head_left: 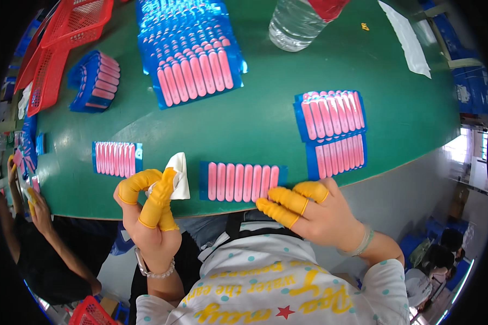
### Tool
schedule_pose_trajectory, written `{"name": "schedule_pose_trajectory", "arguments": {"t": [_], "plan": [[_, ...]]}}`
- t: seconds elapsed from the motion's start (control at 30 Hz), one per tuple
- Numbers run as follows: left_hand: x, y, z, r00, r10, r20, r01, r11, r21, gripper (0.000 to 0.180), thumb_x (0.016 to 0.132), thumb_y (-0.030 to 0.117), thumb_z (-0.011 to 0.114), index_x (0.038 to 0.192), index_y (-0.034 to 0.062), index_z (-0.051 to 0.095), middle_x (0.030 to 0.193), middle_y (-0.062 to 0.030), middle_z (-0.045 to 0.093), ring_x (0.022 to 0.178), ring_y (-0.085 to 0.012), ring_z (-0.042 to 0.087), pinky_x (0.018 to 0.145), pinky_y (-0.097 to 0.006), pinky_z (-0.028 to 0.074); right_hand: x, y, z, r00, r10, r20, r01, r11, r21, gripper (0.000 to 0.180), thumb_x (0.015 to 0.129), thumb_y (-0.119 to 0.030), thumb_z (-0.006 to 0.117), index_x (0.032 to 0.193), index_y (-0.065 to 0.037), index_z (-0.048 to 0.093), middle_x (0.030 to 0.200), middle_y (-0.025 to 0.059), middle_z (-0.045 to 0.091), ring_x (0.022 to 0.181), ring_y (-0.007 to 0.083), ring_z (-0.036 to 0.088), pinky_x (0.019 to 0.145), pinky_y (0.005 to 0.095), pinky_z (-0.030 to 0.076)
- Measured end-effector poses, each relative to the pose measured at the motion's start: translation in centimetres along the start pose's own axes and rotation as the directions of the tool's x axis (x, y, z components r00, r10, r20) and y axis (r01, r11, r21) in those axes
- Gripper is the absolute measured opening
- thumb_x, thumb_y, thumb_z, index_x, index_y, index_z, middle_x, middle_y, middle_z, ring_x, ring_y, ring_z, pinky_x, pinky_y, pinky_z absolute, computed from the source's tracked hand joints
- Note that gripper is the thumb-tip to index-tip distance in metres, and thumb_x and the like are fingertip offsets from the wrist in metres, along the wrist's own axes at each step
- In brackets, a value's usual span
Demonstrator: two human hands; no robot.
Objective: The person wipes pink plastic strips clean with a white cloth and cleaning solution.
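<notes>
The left hand point(149, 208), with yellow rubber finger cots on its thumb and fingers, pinches a small white cloth point(179, 174) at the near edge of the green table point(255, 124); the right hand point(314, 214), also in yellow cots, lies flat and unclenched, its fingertips point(279, 208) pressing the near edge of a blue card of pink sticks point(241, 181) directly in front of the person; the cloth sits just beside that card on its left.

Judged from this posture, the step in hand is wiping the card; to do it well, keep the right fingertips on the card's edge only, so that the sticks are not covered; draw the cloth along the row of sticks rather than across it; keep the card flat on the table and clear of its edge.

Other cards: one to the left point(116, 158); a pair stacked to the right point(333, 132); a large overlapped spread at the far centre point(192, 54); a bundle standing on edge point(95, 81) beside red baskets point(59, 49).

Not determinable: what the pink sticks are; whether the cloth is damp or dry; the upper part of the clear plastic bottle point(298, 21), which is cut off by the top of the frame; the white sheet point(409, 40) at far right is distorted by the lens; another person's hand point(38, 208) at the left rim is largely cropped.
</notes>
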State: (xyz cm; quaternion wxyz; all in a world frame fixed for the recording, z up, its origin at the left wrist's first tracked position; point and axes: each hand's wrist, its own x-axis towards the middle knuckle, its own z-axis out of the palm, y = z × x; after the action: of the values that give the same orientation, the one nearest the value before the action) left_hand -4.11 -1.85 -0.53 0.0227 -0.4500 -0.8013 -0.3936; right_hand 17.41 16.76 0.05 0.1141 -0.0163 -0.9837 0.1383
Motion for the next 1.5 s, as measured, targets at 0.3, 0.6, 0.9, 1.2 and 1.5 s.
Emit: {"name": "schedule_pose_trajectory", "arguments": {"t": [0.3, 0.6, 0.9, 1.2, 1.5], "plan": [[0.8, -0.9, 2.2, 0.999, 0.029, -0.036, -0.031, 0.997, -0.065, 0.033, 0.082, -0.009, 0.066, 0.112, 0.0031, 0.074, 0.109, -0.0123, 0.062, 0.097, -0.0272, 0.054, 0.081, -0.033, 0.044, -0.4, 6.1, -5.8, 0.910, 0.225, -0.347, -0.308, 0.929, -0.204, 0.037, 0.071, 0.005, 0.069, 0.106, -0.006, 0.075, 0.114, 0.0096, 0.068, 0.107, 0.0305, 0.063, 0.093, 0.0399, 0.051], [0.7, -0.7, 2.2, 0.997, 0.076, -0.033, -0.078, 0.995, -0.069, 0.026, 0.090, -0.006, 0.062, 0.113, 0.0017, 0.071, 0.111, -0.0135, 0.060, 0.099, -0.0262, 0.058, 0.086, -0.034, 0.048, 2.8, 5.2, -7.5, 0.889, 0.378, -0.259, -0.398, 0.917, -0.024, 0.038, 0.086, 0.002, 0.066, 0.124, -0.003, 0.066, 0.133, 0.0155, 0.061, 0.127, 0.0373, 0.054, 0.107, 0.0447, 0.044], [0.5, -0.7, 1.6, 0.993, 0.073, -0.093, -0.083, 0.991, -0.107, 0.026, 0.089, -0.007, 0.062, 0.112, 0.0006, 0.071, 0.109, -0.0125, 0.061, 0.098, -0.0256, 0.058, 0.085, -0.034, 0.047, 27.8, 8.2, 3.9, 0.980, 0.106, -0.166, -0.138, 0.972, -0.192, 0.092, 0.093, -0.072, 0.043, 0.151, 0.000, 0.039, 0.157, 0.0238, 0.035, 0.147, 0.0452, 0.028, 0.118, 0.0624, 0.019], [0.5, -1.2, 1.6, 0.991, 0.103, -0.090, -0.113, 0.988, -0.108, 0.029, 0.085, -0.008, 0.064, 0.111, 0.0007, 0.072, 0.107, -0.0121, 0.061, 0.096, -0.0269, 0.058, 0.083, -0.035, 0.047, 23.4, 5.9, 6.5, 0.977, 0.170, -0.128, -0.187, 0.973, -0.136, 0.094, 0.091, -0.071, 0.047, 0.151, 0.000, 0.038, 0.157, 0.0261, 0.033, 0.146, 0.0472, 0.028, 0.114, 0.0691, 0.020], [-0.5, -1.6, 0.7, 0.988, 0.027, -0.155, -0.038, 0.997, -0.074, 0.023, 0.095, -0.003, 0.058, 0.116, -0.0026, 0.069, 0.114, -0.0157, 0.060, 0.102, -0.0268, 0.060, 0.091, -0.035, 0.048, 14.4, 2.2, -0.4, 0.996, -0.025, -0.088, 0.028, 0.999, 0.032, 0.077, 0.092, -0.054, 0.060, 0.143, 0.003, 0.049, 0.153, 0.0227, 0.042, 0.142, 0.0452, 0.034, 0.115, 0.0615, 0.025]]}}
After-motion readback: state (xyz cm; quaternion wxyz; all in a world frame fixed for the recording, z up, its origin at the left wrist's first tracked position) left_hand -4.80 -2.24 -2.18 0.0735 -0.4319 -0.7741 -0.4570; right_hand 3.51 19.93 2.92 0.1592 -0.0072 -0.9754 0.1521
